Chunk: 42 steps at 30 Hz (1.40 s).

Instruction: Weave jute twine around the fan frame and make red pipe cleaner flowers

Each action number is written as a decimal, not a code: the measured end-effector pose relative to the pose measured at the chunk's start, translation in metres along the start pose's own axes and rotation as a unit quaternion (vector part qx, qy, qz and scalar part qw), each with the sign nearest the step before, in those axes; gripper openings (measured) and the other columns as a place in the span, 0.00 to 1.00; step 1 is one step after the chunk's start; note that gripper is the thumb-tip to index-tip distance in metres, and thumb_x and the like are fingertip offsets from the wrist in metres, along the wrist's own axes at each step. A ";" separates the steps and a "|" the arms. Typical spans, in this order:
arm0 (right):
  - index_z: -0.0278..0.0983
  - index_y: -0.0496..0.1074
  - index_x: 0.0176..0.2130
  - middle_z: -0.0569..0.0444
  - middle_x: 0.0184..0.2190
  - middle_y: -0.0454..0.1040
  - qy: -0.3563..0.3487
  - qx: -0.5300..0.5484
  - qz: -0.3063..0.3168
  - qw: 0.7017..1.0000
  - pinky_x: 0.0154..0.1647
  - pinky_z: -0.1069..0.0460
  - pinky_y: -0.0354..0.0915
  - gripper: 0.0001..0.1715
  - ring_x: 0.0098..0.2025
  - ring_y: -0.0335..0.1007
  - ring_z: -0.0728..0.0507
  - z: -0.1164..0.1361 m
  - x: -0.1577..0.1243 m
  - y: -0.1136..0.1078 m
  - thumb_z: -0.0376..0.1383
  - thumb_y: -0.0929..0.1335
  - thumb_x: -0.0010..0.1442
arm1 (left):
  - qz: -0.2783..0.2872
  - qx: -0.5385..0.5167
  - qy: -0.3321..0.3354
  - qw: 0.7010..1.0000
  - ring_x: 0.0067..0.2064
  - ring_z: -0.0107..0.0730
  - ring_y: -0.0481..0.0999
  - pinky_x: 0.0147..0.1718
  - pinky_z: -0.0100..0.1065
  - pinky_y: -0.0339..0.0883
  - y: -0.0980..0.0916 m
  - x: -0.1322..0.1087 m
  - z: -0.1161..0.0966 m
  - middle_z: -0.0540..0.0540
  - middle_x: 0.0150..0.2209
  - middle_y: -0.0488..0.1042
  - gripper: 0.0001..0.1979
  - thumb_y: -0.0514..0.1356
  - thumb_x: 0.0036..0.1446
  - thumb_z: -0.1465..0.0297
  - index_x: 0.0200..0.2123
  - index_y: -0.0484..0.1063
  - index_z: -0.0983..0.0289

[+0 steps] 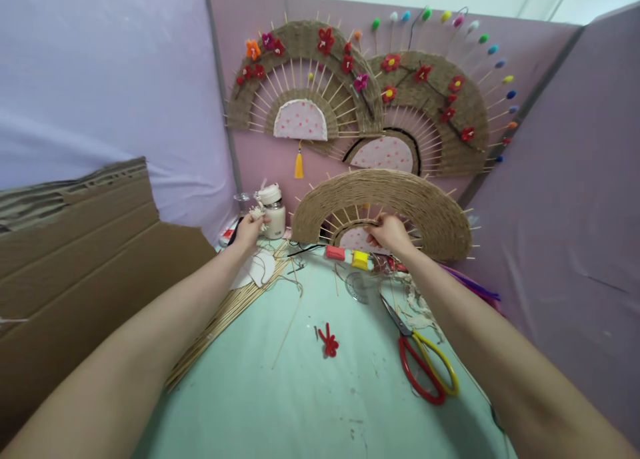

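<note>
My left hand (249,231) is at the back left, its fingers closed on a small bundle of cream-coloured frilly trim (257,212). A glass jar with a white lid (274,220) stands just beside that hand. My right hand (390,233) is closed at the lower middle of a large woven twine fan (380,185), by its pink dotted half-round centre (353,239). The fan stands upright at the back, with thin sticks poking out around its rim. What the right fingertips pinch is partly hidden, but they appear to grip the fan's centre.
Scissors with red and yellow handles (423,359) and a red flower (329,342) lie on the green tabletop (260,405). Thin sticks (220,325) run along the left, beside cardboard (85,245). Red and yellow packets (360,260) lie before the fan. Decorated fans (305,39) hang behind.
</note>
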State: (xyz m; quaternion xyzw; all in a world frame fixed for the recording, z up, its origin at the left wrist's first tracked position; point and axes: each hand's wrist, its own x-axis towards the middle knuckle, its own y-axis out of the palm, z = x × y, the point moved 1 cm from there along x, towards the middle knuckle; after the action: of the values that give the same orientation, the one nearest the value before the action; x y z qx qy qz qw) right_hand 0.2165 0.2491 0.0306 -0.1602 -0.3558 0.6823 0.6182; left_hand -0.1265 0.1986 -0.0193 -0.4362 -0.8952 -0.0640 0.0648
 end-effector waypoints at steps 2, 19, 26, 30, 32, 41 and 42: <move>0.34 0.66 0.27 0.53 0.16 0.73 0.007 0.003 0.015 1.000 0.12 0.60 0.57 0.04 0.14 0.67 0.50 0.003 0.001 0.003 0.30 0.68 0.51 | -0.024 -0.130 -0.039 0.991 0.29 0.26 0.71 0.32 0.27 0.62 0.004 0.003 -0.007 0.49 0.26 0.74 0.04 0.58 0.51 0.73 0.33 0.67 0.63; 0.34 0.69 0.20 0.52 0.14 0.72 0.064 0.011 0.093 0.994 0.13 0.58 0.60 0.13 0.14 0.64 0.50 -0.032 0.005 0.031 0.38 0.70 0.51 | 0.016 -0.352 -0.178 0.919 0.29 0.25 0.74 0.29 0.28 0.68 0.009 -0.014 -0.061 0.51 0.28 0.73 0.07 0.51 0.59 0.76 0.33 0.67 0.63; 0.36 0.68 0.19 0.52 0.12 0.68 0.009 -0.174 0.094 0.980 0.25 0.56 0.61 0.15 0.21 0.69 0.47 0.010 -0.033 0.012 0.38 0.70 0.52 | 0.180 -0.250 -0.168 0.937 0.42 0.34 0.74 0.40 0.39 0.70 0.032 -0.070 -0.061 0.56 0.35 0.74 0.10 0.48 0.61 0.69 0.32 0.68 0.63; 0.37 0.73 0.27 0.52 0.23 0.74 -0.107 -0.115 0.002 0.988 0.33 0.55 0.60 0.05 0.29 0.70 0.46 0.051 -0.077 0.004 0.35 0.69 0.53 | 0.260 -0.209 -0.170 0.927 0.45 0.35 0.73 0.43 0.41 0.69 0.050 -0.121 -0.056 0.58 0.39 0.73 0.12 0.47 0.61 0.70 0.32 0.68 0.64; 0.37 0.73 0.29 0.53 0.26 0.75 -0.141 -0.048 -0.060 0.987 0.34 0.55 0.60 0.07 0.31 0.70 0.47 0.063 -0.102 0.005 0.37 0.66 0.55 | 0.281 -0.218 -0.201 0.913 0.43 0.31 0.73 0.43 0.37 0.69 0.056 -0.151 -0.049 0.57 0.39 0.73 0.09 0.49 0.58 0.77 0.33 0.68 0.64; 0.35 0.70 0.31 0.54 0.26 0.73 -0.044 0.219 -0.045 0.974 0.31 0.55 0.61 0.18 0.29 0.66 0.48 0.024 -0.201 0.047 0.46 0.62 0.57 | 0.378 -0.242 -0.275 0.850 0.29 0.20 0.69 0.28 0.24 0.64 0.032 -0.260 -0.014 0.52 0.31 0.69 0.11 0.60 0.51 0.77 0.40 0.70 0.65; 0.35 0.71 0.33 0.54 0.28 0.74 -0.042 0.239 -0.040 0.969 0.32 0.55 0.61 0.17 0.30 0.67 0.48 0.019 -0.205 0.051 0.46 0.62 0.57 | 0.390 -0.239 -0.267 0.848 0.28 0.20 0.68 0.27 0.24 0.63 0.030 -0.263 -0.013 0.52 0.30 0.69 0.10 0.61 0.51 0.75 0.40 0.70 0.65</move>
State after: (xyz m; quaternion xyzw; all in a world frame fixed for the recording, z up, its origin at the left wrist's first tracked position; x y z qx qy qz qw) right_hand 0.2042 0.0483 -0.0366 0.0352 -0.2144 0.7286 0.6495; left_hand 0.0586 0.0111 -0.0505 -0.7516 -0.5911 -0.1268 -0.2638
